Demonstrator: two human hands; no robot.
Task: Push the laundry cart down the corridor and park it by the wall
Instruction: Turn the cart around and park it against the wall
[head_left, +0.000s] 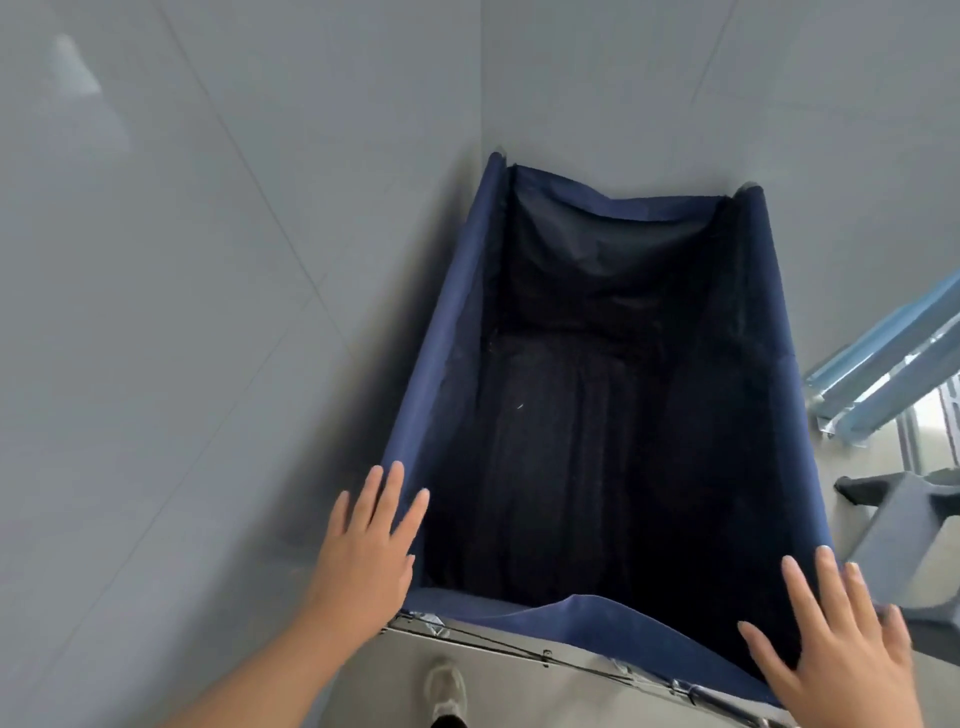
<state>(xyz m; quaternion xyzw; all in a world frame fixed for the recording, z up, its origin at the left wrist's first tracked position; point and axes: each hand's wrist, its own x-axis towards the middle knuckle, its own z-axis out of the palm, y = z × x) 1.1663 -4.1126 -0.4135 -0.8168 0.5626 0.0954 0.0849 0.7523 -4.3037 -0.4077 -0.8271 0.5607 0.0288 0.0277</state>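
The laundry cart (447, 332) is a deep dark-blue fabric bin on a metal wire frame, seen from above with a dark inside that shows no laundry. Its far end sits in the corner where two grey walls meet, and its left side runs along the left wall. My left hand (371, 540) hovers flat with fingers spread at the cart's near left corner. My right hand (836, 649) is spread the same way over the near right corner. Neither hand grips the rim or frame.
Grey tiled walls (208, 260) close in on the left and ahead. To the right stand a blue-and-metal rack (883, 374) and a grey step-like object (904, 540). My white shoe (444, 691) shows on the pale floor below the cart's near edge.
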